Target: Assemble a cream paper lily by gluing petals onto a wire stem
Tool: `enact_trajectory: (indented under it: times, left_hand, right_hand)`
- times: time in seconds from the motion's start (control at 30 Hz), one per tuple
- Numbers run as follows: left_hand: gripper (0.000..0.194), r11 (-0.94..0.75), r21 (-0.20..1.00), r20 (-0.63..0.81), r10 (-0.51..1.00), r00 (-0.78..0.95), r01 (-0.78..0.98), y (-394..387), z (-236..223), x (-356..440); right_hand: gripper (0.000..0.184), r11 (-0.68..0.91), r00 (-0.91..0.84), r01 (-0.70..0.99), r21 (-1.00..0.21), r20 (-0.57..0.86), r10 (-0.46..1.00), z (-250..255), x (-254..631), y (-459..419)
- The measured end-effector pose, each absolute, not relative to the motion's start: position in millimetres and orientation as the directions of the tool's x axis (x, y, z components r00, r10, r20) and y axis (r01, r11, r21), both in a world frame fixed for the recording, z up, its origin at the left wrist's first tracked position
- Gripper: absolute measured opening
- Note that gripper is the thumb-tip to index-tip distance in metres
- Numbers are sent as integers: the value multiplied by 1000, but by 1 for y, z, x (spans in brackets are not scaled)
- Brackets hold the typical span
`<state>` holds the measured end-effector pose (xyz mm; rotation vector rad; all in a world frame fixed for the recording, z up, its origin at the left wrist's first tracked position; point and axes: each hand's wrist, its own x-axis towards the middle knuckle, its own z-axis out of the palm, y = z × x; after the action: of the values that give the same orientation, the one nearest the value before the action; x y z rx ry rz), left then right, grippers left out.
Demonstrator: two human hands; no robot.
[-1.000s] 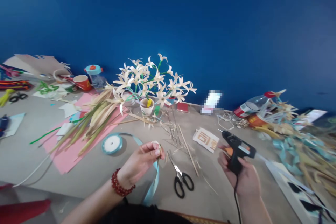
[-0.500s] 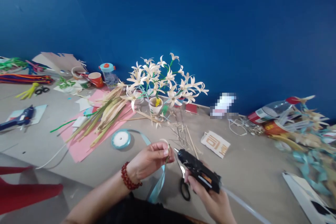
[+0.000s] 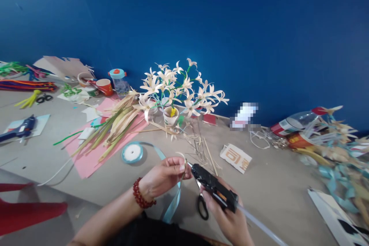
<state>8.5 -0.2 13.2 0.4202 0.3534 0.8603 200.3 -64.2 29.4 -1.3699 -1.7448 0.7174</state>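
My left hand [image 3: 165, 173], a beaded red bracelet on its wrist, is closed in a pinch on a thin stem. A pale curved petal [image 3: 181, 155] shows at the stem's top. My right hand [image 3: 230, 221] is wrapped round a black hot glue gun [image 3: 213, 185], a clear glue stick [image 3: 259, 225] trailing from its rear. The gun's metal nozzle [image 3: 189, 164] points left, right at the fingertips and stem; whether it touches cannot be told. Light-blue ribbon [image 3: 173, 201] runs below my left hand from a spool [image 3: 132, 152]. Scissors [image 3: 203, 206] lie partly under the gun.
White corn-husk-like flowers [image 3: 178, 84] stand in paper cups [image 3: 171, 117] by the blue wall. Husks [image 3: 118, 127] lie on pink paper [image 3: 86, 165]. A second, blue glue gun [image 3: 24, 127] rests far left. Right are a cardboard piece [image 3: 236, 158], a bottle [image 3: 298, 122] and tangled ribbon [image 3: 343, 184].
My right hand has brought the glue gun slightly left, so its nozzle is now against or very close to the stem at my left fingertips. My left hand has hardly moved.
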Motion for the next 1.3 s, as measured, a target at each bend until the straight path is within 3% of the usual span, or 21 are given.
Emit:
enact_trajectory:
  times: [1.3]
  left_hand:
    - [16,618,467,-180,767,616,-633,-2,15,8]
  right_hand:
    - [7,369,-170,517,-772,330,929,31,199,-63]
